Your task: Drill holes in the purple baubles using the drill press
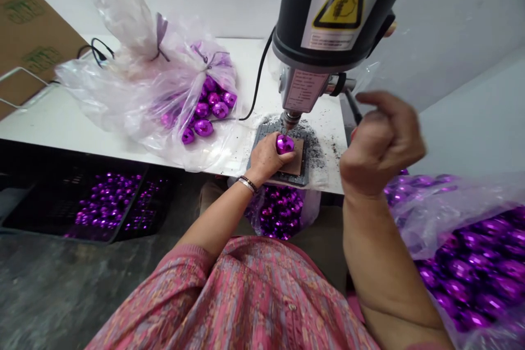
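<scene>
My left hand (266, 158) is shut around a shiny purple ornament ball (285, 144), pressing it on a small brown pad (298, 157) atop a grey mat (262, 145). The steel chuck of a bench drill (290, 118) sits just above the ball, almost touching its top. Dark grit lies scattered around the mat. My right hand (381, 145) is raised at the right, slightly blurred, with its fingers curled around a black lever handle (353, 106) on the drill's side. The underside of the ball is hidden by my fingers.
The drill's black head (328, 11) with a yellow warning label looms above. On the white table (254, 60), a plastic bag (180, 98) holds purple balls. More fill a bag (471, 262) at right, a bag (279, 213) below the table edge, and a black crate (110, 202) on the floor.
</scene>
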Demonstrator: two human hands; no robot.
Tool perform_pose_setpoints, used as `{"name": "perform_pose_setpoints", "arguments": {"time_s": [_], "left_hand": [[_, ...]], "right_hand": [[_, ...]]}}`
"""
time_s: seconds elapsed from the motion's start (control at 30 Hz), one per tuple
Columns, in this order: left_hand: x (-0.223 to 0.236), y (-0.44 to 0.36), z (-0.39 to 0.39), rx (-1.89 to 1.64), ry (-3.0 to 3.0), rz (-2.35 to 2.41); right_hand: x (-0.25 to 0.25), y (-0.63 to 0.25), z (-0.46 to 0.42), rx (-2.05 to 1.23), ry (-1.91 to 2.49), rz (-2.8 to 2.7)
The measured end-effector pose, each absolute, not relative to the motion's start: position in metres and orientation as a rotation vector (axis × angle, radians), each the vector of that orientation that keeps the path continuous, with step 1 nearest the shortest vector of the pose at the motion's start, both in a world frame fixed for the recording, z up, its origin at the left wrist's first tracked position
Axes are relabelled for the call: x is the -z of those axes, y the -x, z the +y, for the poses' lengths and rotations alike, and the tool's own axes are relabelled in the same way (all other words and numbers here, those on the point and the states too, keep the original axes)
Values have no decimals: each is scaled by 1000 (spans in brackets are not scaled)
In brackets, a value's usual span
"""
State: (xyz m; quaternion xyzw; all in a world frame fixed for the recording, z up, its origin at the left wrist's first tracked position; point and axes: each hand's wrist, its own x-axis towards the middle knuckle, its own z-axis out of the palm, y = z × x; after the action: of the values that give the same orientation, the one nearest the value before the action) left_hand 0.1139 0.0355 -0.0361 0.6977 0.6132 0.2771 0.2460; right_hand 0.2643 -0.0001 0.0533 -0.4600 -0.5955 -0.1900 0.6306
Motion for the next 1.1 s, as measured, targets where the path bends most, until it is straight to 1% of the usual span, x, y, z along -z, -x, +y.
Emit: {"name": "perform_pose_setpoints", "arguments": {"time_s": [0.07,0.17,0.27,0.4,0.57,0.7,0.93,1.1], "left_hand": [[38,-111,34,-798,-1896,1632],[37,-103,25,-848,-1879,1546],[37,-93,7,-866,-1898,1493],[39,-82,-22,-894,-1995,1340],[40,-76,-44,-783,-2062,1189],[38,-75,-53,-720,-2075,1138],[37,-73,-61,-731,-2041,1062],[40,-69,-64,-711,-2029,960]], "right_hand": [[-82,-265,3,347,1060,-1358],[-117,-268,12,116,1125,-1346],[-131,-271,18,61,1159,-1334],[-130,-272,20,56,1176,-1323],[-131,-269,16,18,1209,-1333],[-132,-266,14,-8,1260,-1320],[-131,-267,10,-8,1353,-1315],[-124,-268,12,4,1277,-1309]]}}
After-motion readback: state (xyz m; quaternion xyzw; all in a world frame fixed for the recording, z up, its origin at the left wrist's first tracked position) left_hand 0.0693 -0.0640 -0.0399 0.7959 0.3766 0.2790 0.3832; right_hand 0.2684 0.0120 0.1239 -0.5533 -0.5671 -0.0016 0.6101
